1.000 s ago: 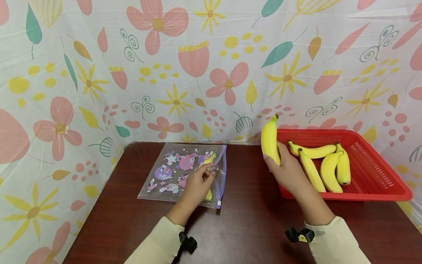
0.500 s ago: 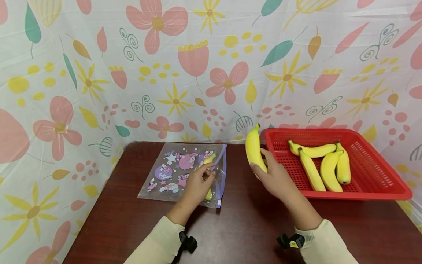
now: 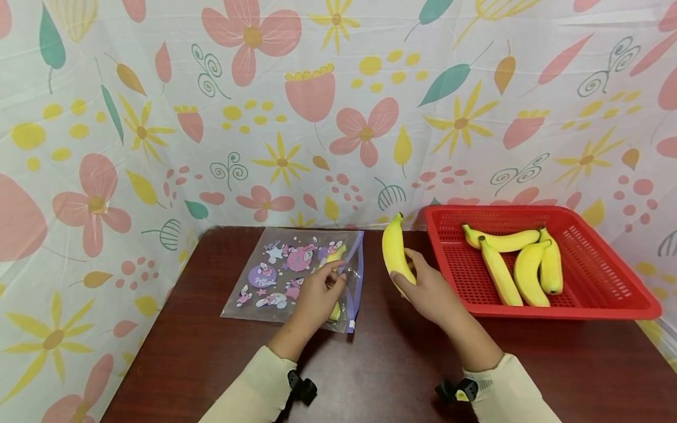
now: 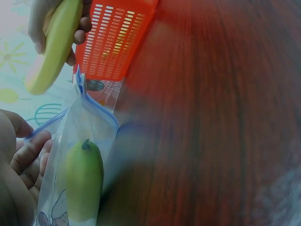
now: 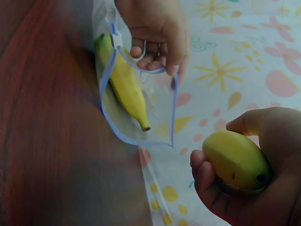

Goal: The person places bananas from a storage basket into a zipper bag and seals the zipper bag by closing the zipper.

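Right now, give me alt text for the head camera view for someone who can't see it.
A right hand holds a banana upright between a red basket of four bananas and a printed zip bag, whose open edge the left hand pinches, on a dark wooden table.

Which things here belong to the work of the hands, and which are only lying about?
In the work:
- left hand, holding the zip bag open
- banana inside the bag
- right hand, gripping a banana

Lying about:
- red basket
- four bananas in it
- brown table
- flowered cloth
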`<state>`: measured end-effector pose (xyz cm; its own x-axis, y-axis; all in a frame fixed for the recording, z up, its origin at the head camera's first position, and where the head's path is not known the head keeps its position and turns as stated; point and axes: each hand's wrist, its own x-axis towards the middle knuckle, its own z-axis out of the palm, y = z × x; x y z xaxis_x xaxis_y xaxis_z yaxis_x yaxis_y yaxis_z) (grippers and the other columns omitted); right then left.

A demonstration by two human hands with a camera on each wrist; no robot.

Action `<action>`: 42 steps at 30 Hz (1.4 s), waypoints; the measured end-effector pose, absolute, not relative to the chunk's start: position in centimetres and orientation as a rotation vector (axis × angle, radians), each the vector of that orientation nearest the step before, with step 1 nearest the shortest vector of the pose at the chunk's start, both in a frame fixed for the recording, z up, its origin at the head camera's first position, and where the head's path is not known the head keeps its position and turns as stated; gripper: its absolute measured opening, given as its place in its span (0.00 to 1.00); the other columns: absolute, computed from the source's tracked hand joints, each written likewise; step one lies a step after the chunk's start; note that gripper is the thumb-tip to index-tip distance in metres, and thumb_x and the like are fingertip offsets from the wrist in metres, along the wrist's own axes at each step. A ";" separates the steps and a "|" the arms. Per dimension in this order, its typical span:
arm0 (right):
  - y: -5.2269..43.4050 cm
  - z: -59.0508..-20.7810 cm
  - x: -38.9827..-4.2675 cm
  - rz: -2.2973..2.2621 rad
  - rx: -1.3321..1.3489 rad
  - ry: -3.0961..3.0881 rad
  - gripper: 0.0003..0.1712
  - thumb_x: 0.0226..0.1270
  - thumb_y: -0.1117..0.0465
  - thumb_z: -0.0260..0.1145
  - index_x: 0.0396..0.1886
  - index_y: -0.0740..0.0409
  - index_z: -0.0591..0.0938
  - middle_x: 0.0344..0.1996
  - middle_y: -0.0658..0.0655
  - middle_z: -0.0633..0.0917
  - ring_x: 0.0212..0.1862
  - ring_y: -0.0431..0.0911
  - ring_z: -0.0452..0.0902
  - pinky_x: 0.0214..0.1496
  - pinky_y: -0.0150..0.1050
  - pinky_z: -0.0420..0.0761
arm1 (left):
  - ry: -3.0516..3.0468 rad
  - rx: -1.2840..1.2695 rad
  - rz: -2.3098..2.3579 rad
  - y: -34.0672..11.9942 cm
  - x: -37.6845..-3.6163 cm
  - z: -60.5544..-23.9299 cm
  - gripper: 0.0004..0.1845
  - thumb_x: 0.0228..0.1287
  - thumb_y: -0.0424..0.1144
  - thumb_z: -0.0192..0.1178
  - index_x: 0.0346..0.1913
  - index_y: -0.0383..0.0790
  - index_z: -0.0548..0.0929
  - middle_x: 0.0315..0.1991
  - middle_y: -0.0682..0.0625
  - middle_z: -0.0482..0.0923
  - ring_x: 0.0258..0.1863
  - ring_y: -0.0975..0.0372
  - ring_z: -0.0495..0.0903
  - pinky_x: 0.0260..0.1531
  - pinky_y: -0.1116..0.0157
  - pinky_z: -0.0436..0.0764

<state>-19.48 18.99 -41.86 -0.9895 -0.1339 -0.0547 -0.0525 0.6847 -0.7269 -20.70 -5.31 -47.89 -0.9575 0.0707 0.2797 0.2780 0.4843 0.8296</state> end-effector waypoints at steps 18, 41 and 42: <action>17.5 -43.9 -19.2 -1.234 -0.175 2.640 0.38 0.71 0.49 0.64 0.75 0.59 0.62 0.52 0.67 0.83 0.30 0.44 0.84 0.32 0.37 0.84 | -2.528 -0.299 -1.495 -5.4 -20.7 -47.9 0.18 0.70 0.38 0.61 0.61 0.46 0.83 0.30 0.56 0.83 0.29 0.67 0.81 0.33 0.70 0.80; 15.9 -46.0 -19.3 -1.337 -0.207 2.511 0.35 0.71 0.53 0.64 0.72 0.59 0.66 0.43 0.62 0.84 0.26 0.48 0.82 0.27 0.43 0.83 | -2.525 -0.302 -1.521 -5.5 -20.6 -48.0 0.18 0.70 0.40 0.61 0.61 0.46 0.83 0.30 0.55 0.83 0.29 0.67 0.80 0.33 0.70 0.81; 15.8 -46.1 -19.3 -1.345 -0.219 2.505 0.34 0.71 0.53 0.64 0.72 0.59 0.66 0.43 0.62 0.84 0.26 0.48 0.82 0.27 0.44 0.83 | -2.524 -0.303 -1.523 -5.5 -20.6 -48.0 0.18 0.70 0.40 0.61 0.61 0.46 0.83 0.30 0.55 0.83 0.29 0.67 0.80 0.33 0.70 0.81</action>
<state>-19.33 15.82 -46.14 -0.9468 -0.2668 -0.1802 0.0027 0.5531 -0.8331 -20.63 -5.47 -47.96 -0.9634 0.0813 0.2554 0.2638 0.4554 0.8503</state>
